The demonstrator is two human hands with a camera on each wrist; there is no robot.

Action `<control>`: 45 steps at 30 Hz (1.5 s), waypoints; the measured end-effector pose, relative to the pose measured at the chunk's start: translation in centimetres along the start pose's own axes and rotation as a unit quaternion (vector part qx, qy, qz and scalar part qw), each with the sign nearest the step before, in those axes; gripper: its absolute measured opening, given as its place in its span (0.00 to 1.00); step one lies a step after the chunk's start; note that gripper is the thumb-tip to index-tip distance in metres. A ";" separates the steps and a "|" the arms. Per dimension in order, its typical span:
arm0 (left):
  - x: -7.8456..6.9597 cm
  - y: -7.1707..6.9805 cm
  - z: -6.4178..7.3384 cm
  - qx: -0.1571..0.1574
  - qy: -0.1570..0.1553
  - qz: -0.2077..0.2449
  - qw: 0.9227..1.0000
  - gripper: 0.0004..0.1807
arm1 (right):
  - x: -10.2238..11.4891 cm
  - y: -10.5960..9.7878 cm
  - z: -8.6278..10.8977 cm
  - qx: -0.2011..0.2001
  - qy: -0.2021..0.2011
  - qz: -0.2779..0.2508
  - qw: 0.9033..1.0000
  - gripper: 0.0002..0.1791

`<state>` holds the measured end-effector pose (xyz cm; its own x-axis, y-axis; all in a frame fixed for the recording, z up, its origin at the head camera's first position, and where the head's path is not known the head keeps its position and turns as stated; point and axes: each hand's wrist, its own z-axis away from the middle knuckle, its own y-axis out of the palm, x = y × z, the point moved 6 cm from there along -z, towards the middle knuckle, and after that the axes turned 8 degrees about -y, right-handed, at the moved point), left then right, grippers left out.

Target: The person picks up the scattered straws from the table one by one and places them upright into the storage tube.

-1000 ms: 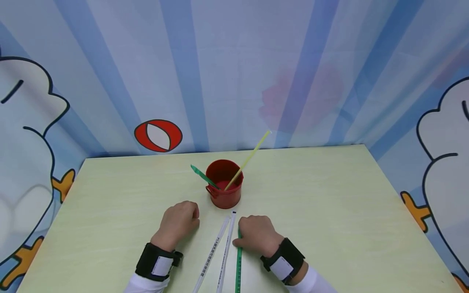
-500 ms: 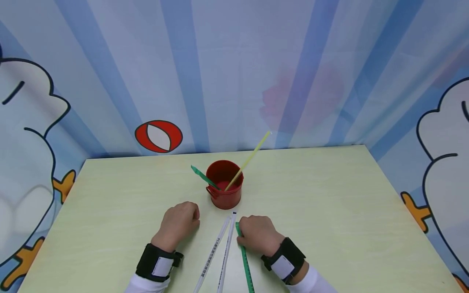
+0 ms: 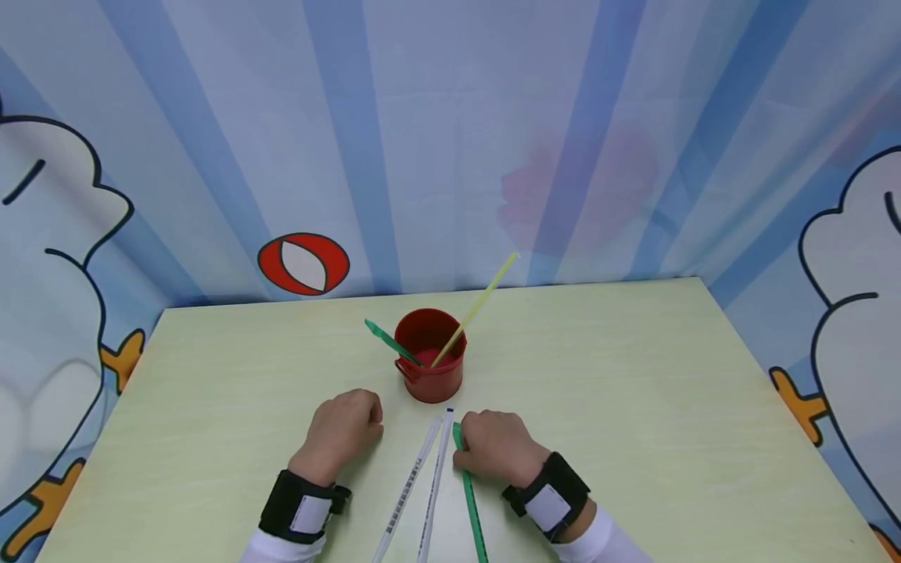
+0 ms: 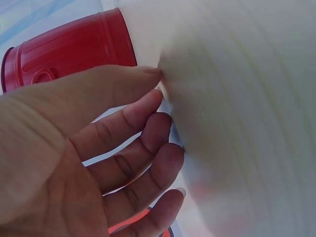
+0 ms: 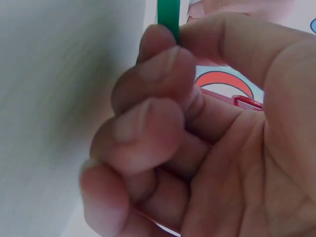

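Note:
In the head view my right hand pinches a long, slim green stick with small dark print near its far end. The right wrist view shows the thumb and forefinger on the green stick, the other fingers curled under. My left hand rests on the table, fingers loosely bent and holding nothing, as its wrist view also shows. Between the hands lie two white sticks with dark print, the left one slanting towards the right one. Beyond them stands a red bucket.
A green pointed stick and a thin yellow stick lean out of the bucket, left and right. The pale wooden table ends at a blue striped curtain with printed cartoon figures.
The near end of the held green stick has swung to the right, away from the white sticks, and its far tip now shows past the fingers. The left hand has stayed put.

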<state>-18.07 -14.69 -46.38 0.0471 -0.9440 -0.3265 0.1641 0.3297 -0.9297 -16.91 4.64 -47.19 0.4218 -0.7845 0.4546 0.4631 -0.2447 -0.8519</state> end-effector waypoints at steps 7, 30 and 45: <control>-0.2 -0.2 0.2 -0.001 0.002 0.001 1.000 0.10 | -0.7 -1.3 0.2 -0.046 -0.009 -0.020 0.999 0.25; -0.1 0.0 0.1 0.006 -0.001 0.012 1.000 0.10 | -2.1 -5.0 1.0 -0.153 0.001 -0.039 0.987 0.22; 0.1 0.0 0.1 0.006 -0.004 0.007 1.000 0.10 | -2.2 -6.4 1.2 -0.174 -0.001 -0.049 0.983 0.22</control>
<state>-17.94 -14.79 -46.44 0.0567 -0.9395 -0.3379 0.1754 0.3425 -0.9230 -19.94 8.64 -42.42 0.3905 -0.7463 0.5391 0.2066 -0.4996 -0.8413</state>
